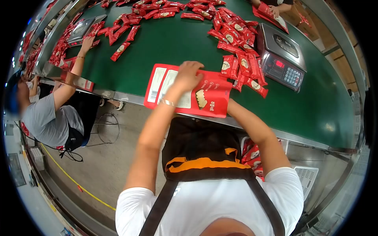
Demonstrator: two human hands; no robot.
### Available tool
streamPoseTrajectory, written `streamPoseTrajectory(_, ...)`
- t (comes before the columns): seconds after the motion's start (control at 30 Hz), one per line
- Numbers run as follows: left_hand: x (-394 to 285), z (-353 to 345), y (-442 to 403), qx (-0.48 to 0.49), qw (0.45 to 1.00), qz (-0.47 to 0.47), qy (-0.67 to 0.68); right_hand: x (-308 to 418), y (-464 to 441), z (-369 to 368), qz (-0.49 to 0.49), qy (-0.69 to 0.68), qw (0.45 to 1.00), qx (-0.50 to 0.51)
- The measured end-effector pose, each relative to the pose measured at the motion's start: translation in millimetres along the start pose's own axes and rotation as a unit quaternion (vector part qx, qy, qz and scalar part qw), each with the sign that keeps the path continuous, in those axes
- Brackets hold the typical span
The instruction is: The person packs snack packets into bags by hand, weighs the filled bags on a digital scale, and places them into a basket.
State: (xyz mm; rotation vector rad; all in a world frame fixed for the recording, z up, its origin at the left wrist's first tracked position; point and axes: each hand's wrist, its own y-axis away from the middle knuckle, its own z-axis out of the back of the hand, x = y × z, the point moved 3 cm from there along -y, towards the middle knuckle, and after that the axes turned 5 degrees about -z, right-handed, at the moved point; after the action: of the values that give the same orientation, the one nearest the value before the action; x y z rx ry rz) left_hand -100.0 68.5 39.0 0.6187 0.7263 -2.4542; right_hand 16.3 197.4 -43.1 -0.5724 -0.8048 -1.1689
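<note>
A large red printed pouch (220, 95) lies at the near edge of the green table, with white label panels on its left part. My left hand (189, 74) rests over the pouch's upper middle, its fingers stretched toward the right and slightly bent. At the pouch's right end my right wrist (231, 107) disappears; those fingers are hidden, and I cannot tell whether they are inside the pouch or under it. Just beyond the right end lies a pile of small red packets (244, 65). A digital scale (281, 59) with a lit red display stands right of them.
More red packets (163, 13) are strewn across the far side of the green table (169, 43). At left a co-worker (55, 114) reaches toward packets by another scale (80, 29). A second person's hand (274, 11) holds red pouches at top right. A white crate (306, 179) stands below right.
</note>
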Motion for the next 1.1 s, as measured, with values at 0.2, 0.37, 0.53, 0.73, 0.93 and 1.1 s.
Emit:
streamPoseTrajectory(0.2,58.8,-16.1,-22.8,0.238,0.971,-0.005,0.019,3.6,2.0,-3.9,-0.006,-0.023,1.000,-0.008)
streamPoseTrajectory(0.37,64.5,10.7,6.5,0.103,0.993,0.035,-0.040,1.4,-8.7,-12.3,-0.004,-0.042,0.999,0.001)
streamPoseTrajectory(0.53,26.0,47.3,53.4,-0.078,0.979,0.083,-0.170,-1.8,-17.2,-8.0,-0.006,-0.055,0.998,0.008)
streamPoseTrajectory(0.73,8.6,8.6,65.2,0.014,0.975,0.116,-0.191,-0.2,-15.6,-5.1,-0.025,-0.046,0.999,-0.010)
streamPoseTrajectory(0.93,17.8,3.5,65.9,0.036,0.973,0.139,-0.179,34.8,10.5,87.1,-0.153,0.176,0.922,-0.308)
streamPoseTrajectory(1.1,17.2,4.4,66.8,0.008,0.980,0.127,-0.153,-66.9,57.1,163.0,-0.277,0.318,0.800,-0.426)
